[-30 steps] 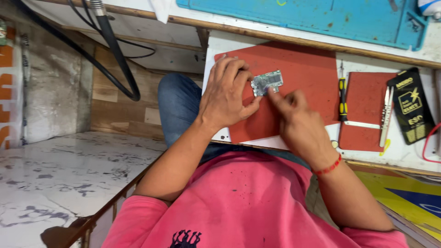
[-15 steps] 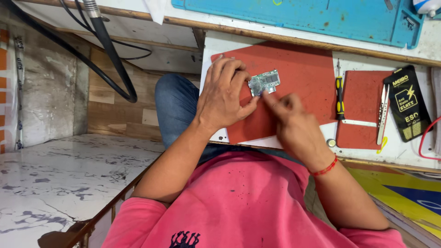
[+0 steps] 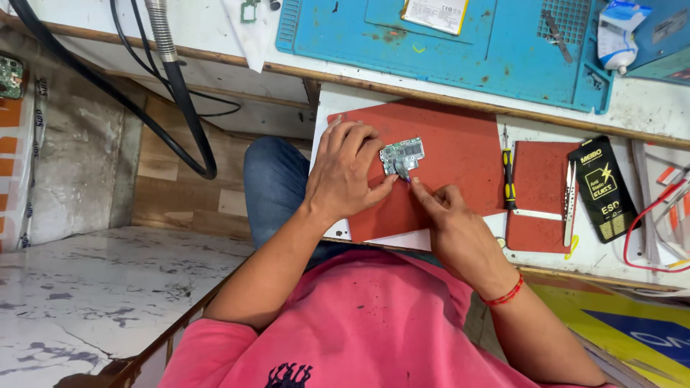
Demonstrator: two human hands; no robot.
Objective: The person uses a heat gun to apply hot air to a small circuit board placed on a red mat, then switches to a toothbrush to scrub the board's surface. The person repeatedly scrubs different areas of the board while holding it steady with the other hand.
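The small circuit board (image 3: 402, 155) lies flat on the large red mat (image 3: 460, 144), its long axis running roughly left to right across the picture and tilted a little, the right end slightly higher. The left hand (image 3: 348, 172) rests on the mat just left of the board, its fingers bent and pressed against the board's left edge and lower corner, pinning it rather than closing round it. The right hand (image 3: 456, 226) comes in from below and right, with fingers drawn together at the tip and touching the board's lower edge; whether they pinch a fine tool there is too small to tell. A red thread (image 3: 503, 294) circles the right wrist. To the right of the mat lie a screwdriver (image 3: 509, 176) with a yellow-and-black handle, a smaller red mat (image 3: 539, 194), tweezers (image 3: 570, 201) and a black packet (image 3: 604, 188). Beyond, a blue work mat (image 3: 445, 43) covers the bench, and black cables (image 3: 180, 108) hang at the left
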